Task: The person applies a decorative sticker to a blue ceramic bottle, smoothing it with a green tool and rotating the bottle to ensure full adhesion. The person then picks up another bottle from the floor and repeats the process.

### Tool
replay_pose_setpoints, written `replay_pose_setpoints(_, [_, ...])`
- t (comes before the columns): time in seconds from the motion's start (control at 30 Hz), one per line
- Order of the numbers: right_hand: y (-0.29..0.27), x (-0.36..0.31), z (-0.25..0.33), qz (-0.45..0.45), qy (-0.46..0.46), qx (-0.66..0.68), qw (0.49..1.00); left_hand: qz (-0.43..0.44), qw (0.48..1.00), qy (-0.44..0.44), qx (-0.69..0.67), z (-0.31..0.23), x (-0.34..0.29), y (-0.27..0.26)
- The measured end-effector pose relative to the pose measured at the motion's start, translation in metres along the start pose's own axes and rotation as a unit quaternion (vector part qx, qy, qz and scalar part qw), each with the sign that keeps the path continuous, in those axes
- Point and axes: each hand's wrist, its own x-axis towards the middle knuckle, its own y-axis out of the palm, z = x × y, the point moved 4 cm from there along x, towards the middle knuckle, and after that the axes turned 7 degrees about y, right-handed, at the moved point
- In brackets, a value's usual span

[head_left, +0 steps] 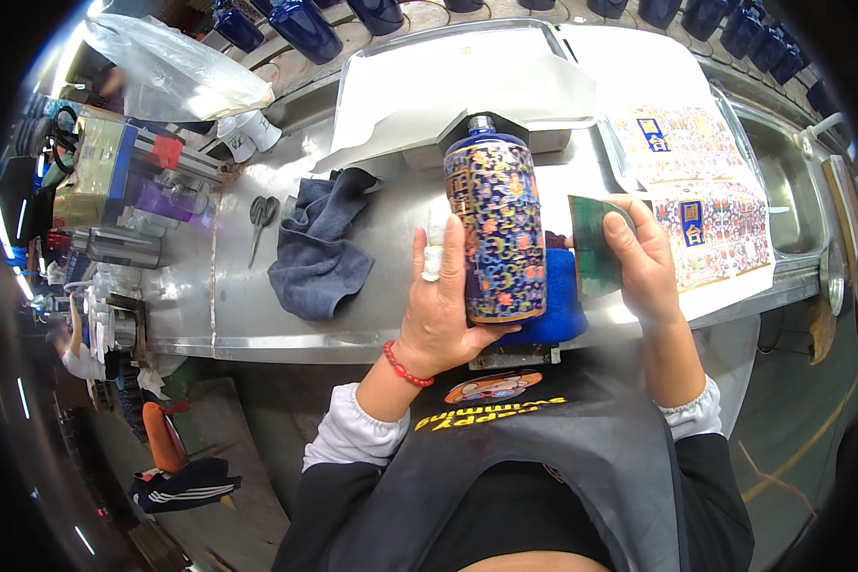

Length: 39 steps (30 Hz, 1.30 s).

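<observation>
A dark blue bottle [498, 234] with a colourful floral wrap lies tilted away from me, its silvery neck at the far end. My left hand [440, 305] is wrapped round its left side and base; one finger has a white covering. In my right hand [643, 257] is a thin, dark green, see-through flat scraper [596, 246], pinched between thumb and fingers just right of the bottle. A bright blue cloth [561, 300] lies beneath and beside the bottle. To the right are printed floral decal sheets [693, 234] with dark blue label panels.
Left of the bottle lie a crumpled grey-blue towel [324, 253] and black scissors [259, 224] on the metal table [186, 305]. A white-lined tray [458, 71] stands behind, a sink [777, 176] at far right. Several dark blue bottles [305, 30] line the back.
</observation>
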Motion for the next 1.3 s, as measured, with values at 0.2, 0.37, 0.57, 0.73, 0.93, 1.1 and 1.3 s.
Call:
replay_pose_setpoints(0.2, [0.034, -0.023, 0.016, 0.023, -0.227, -0.436, 0.871, 0.002, 0.999, 0.003, 0.039, 0.003, -0.010, 0.005])
replay_pose_setpoints(0.37, [0.047, -0.029, 0.000, 0.041, -0.272, -0.496, 0.823, -0.055, 0.989, 0.060, 0.121, -0.010, -0.014, 0.002])
replay_pose_setpoints(0.57, [0.048, -0.028, -0.004, 0.038, -0.291, -0.495, 0.818, -0.028, 0.975, 0.106, 0.192, -0.023, -0.010, 0.002])
replay_pose_setpoints(0.73, [0.049, -0.028, -0.005, 0.033, -0.303, -0.492, 0.816, -0.019, 0.972, 0.123, 0.200, -0.029, -0.009, 0.004])
replay_pose_setpoints(0.93, [0.046, -0.028, -0.007, 0.037, -0.302, -0.492, 0.816, 0.023, 0.966, 0.161, 0.201, -0.041, -0.009, 0.003])
replay_pose_setpoints(1.1, [0.046, -0.027, -0.007, 0.036, -0.294, -0.486, 0.822, -0.019, 0.988, 0.099, 0.114, -0.034, -0.011, -0.010])
replay_pose_setpoints(1.3, [0.044, -0.026, -0.001, 0.053, -0.279, -0.477, 0.831, 0.016, 0.973, 0.145, 0.177, -0.030, -0.006, -0.016])
